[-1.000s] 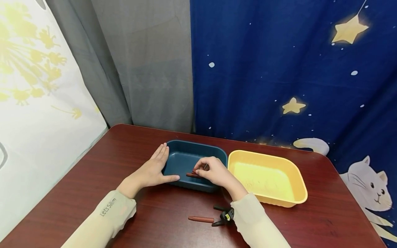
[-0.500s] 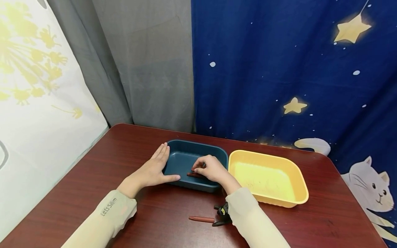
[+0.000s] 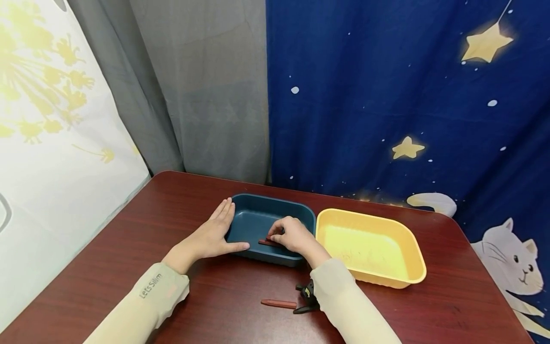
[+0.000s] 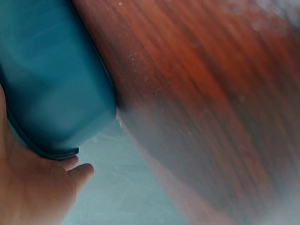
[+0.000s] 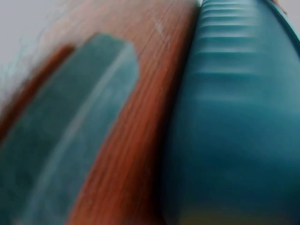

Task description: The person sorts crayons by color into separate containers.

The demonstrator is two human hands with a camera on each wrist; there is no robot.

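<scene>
Brown stick (image 3: 265, 242), lying inside the blue tray (image 3: 258, 217) on the desk (image 3: 129, 248): I log my right hand (image 3: 292, 235) with fingers curled pinching it, left hand (image 3: 212, 236) flat-fingered bracing the tray; placing step, I judge, release due next.

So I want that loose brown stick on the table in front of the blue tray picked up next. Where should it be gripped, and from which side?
Probably at its middle, from straight above. The brown stick lies flat on the table, long and thin, its length running left to right, so a pinch across its narrow width fits. Its right end sits close to the black clip and the right sleeve, which crowd that end.
</scene>
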